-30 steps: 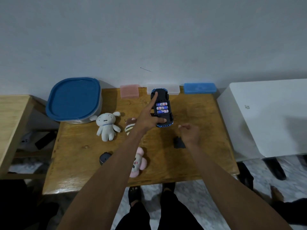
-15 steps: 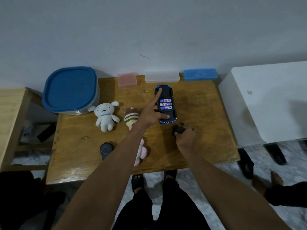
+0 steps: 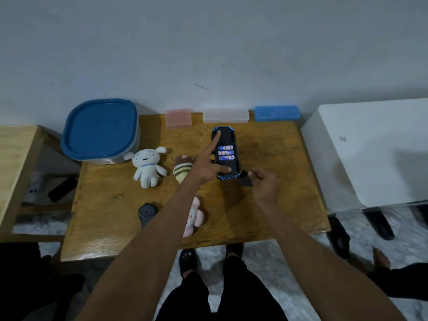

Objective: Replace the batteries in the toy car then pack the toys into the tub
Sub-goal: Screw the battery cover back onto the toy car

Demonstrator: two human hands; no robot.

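Dim, flat indoor light, soft shadows, slight blur and wide-angle bending at the edges.

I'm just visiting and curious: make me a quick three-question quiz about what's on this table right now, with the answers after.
1. True or false: the battery bay of the toy car is open, with batteries showing.
2. Which hand holds the small black cover? A) left hand B) right hand C) neither
3. Fill in: the lid on the tub is ____ in colour.

Key:
1. True; three batteries lie side by side in the upturned car.
2. B; the left hand rests on the car, forefinger stretched along it.
3. Blue; the lid is on the tub, and the white plush lies beside it.
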